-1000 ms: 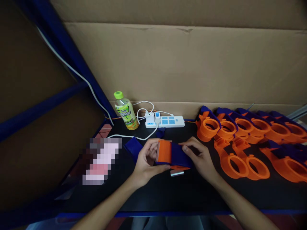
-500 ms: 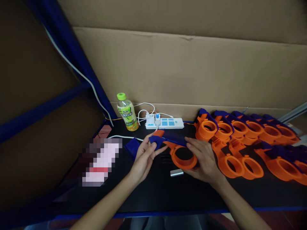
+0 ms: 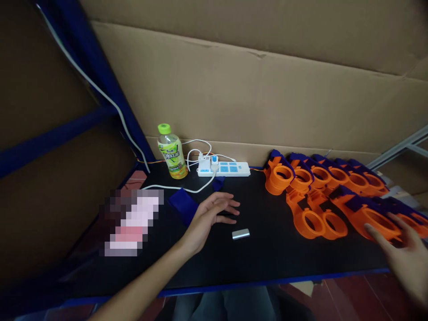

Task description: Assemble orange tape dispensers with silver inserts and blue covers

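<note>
My left hand (image 3: 214, 214) hovers over the black tabletop, fingers apart and bent slightly, with nothing in it. Close to its wrist lies a flat dark-blue piece (image 3: 183, 204); a small crumpled blue piece (image 3: 219, 183) is beyond the fingertips. A small silver bar (image 3: 240, 234) rests just right of that hand. At the far right, my right hand (image 3: 403, 249) is open, thumb and fingers spread at the near side of an orange ring-shaped part with blue covering (image 3: 379, 223). Whether it touches the part is unclear.
Several blue-covered orange parts (image 3: 281, 176) stand in a back row. Two plain orange parts (image 3: 310, 223) are in front of them. A green-capped bottle (image 3: 173, 156) and a white power strip (image 3: 224, 168) with cables stand by the cardboard wall (image 3: 234, 98). A pixelated patch lies left.
The orange ring part with blue covering has left the space between my hands. My right hand has swung far right to the other orange parts. My left hand has let go. The view has shifted.
</note>
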Available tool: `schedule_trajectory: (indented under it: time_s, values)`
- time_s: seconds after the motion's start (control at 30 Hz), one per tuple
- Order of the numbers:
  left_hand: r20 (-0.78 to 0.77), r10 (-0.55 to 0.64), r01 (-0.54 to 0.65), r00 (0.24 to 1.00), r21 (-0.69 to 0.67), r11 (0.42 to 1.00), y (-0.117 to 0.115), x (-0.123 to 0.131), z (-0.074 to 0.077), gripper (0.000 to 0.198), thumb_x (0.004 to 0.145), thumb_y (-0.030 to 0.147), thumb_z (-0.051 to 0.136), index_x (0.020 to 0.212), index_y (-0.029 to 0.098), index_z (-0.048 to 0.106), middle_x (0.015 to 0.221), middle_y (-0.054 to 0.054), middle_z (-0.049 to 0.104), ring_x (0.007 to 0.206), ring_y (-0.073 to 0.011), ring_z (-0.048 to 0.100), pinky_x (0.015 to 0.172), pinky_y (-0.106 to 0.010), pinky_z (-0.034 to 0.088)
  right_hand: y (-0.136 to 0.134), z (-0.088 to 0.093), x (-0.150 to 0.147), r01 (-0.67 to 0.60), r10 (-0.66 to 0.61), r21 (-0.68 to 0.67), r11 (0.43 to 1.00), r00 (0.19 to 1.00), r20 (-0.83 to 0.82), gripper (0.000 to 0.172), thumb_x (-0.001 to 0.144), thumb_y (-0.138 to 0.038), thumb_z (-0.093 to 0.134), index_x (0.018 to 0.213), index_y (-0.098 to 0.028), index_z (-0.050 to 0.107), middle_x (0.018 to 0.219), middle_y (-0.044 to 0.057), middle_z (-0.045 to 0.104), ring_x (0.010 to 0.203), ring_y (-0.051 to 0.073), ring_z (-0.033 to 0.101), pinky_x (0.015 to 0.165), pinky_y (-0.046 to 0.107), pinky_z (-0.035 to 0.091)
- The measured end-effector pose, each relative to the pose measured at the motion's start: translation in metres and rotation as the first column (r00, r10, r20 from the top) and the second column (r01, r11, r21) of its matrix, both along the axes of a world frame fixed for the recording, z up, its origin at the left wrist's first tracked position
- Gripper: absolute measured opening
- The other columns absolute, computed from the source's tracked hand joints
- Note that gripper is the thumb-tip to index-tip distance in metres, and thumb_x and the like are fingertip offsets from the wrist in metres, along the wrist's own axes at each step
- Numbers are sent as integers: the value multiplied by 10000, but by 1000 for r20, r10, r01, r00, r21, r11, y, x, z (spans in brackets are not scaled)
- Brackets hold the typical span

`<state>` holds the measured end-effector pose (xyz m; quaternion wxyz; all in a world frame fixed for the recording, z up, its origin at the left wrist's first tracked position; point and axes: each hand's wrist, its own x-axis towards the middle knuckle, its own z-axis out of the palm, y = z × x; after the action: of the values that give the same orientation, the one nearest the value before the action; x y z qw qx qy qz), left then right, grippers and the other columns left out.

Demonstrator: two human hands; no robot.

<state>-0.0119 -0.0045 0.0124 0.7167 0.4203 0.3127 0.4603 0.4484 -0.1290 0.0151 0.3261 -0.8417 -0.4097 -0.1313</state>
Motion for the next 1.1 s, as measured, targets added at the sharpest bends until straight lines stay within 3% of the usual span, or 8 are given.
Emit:
schedule_trajectory:
  time_s: [0.1, 0.23, 0.37, 0.57, 0.73, 0.83, 0.93, 1.1]
  values:
    - [-19, -1, 1, 1000, 15, 1000, 2, 0, -2, 238, 901, 336, 632, 1063, 164, 666, 994, -107, 737, 874, -240, 704, 736, -388, 597, 4, 0, 13, 112, -138, -128, 985, 966, -220, 904, 607, -729, 720, 1347, -218, 624, 942, 139, 704, 731, 316, 652, 671, 450, 486]
    - [-32, -4, 5, 999, 28, 1000, 4, -1, -3, 231, 899, 342, 637, 1037, 160, 672, 977, -100, 729, 861, -230, 700, 742, -383, 595, 9, -6, 22, 122, -136, -106, 987, 981, -136, 893, 653, -738, 703, 1371, -217, 600, 1054, 156, 688, 884, 361, 669, 737, 466, 480]
    - [-43, -25, 27, 999, 36, 999, 4, -1, -3, 232, 904, 352, 634, 1026, 159, 676, 955, -96, 723, 847, -224, 694, 724, -370, 597, 13, -19, 30, 85, -113, -184, 979, 983, -148, 871, 680, -707, 727, 1366, -184, 603, 897, 154, 693, 809, 359, 676, 687, 454, 485]
    - [-49, -42, 43, 998, 20, 999, 4, 0, -5, 244, 887, 377, 661, 997, 160, 685, 923, -93, 725, 819, -221, 692, 699, -364, 594, 18, -58, 61, -32, 57, -145, 989, 983, 173, 819, 750, -759, 613, 1288, -141, 645, 1188, 244, 664, 1200, 430, 571, 918, 531, 438]
    - [-77, -88, 89, 993, 16, 996, 2, 0, -7, 228, 899, 362, 646, 999, 162, 685, 920, -95, 723, 818, -213, 692, 693, -342, 591, 18, -73, 67, -197, 207, -65, 978, 904, 375, 839, 805, -849, 386, 1204, -169, 675, 1248, 207, 649, 1221, 411, 577, 996, 586, 382]
    - [-111, -99, 101, 989, 11, 995, 2, 1, -7, 206, 902, 336, 631, 998, 160, 682, 914, -91, 720, 825, -209, 685, 692, -335, 587, 13, -59, 50, -372, 377, -106, 922, 804, 459, 622, 908, -688, 430, 1175, -189, 689, 1242, 172, 658, 1150, 343, 625, 989, 509, 424]
    - [-130, -87, 89, 988, 5, 996, 2, 2, -6, 205, 904, 329, 616, 999, 158, 678, 908, -88, 716, 824, -208, 684, 689, -335, 584, 8, -47, 33, -558, 632, -298, 774, 659, 407, 423, 927, -548, 538, 1191, -254, 687, 1222, 94, 686, 1144, 288, 627, 997, 445, 446]
    - [-134, -76, 78, 988, 9, 997, 1, 1, -4, 232, 891, 361, 637, 988, 156, 683, 903, -91, 719, 804, -208, 693, 676, -329, 577, 6, -54, 29, -503, 669, -448, 739, 627, 400, 357, 881, -548, 592, 1020, -261, 751, 1021, 103, 729, 1055, 350, 641, 890, 499, 482]
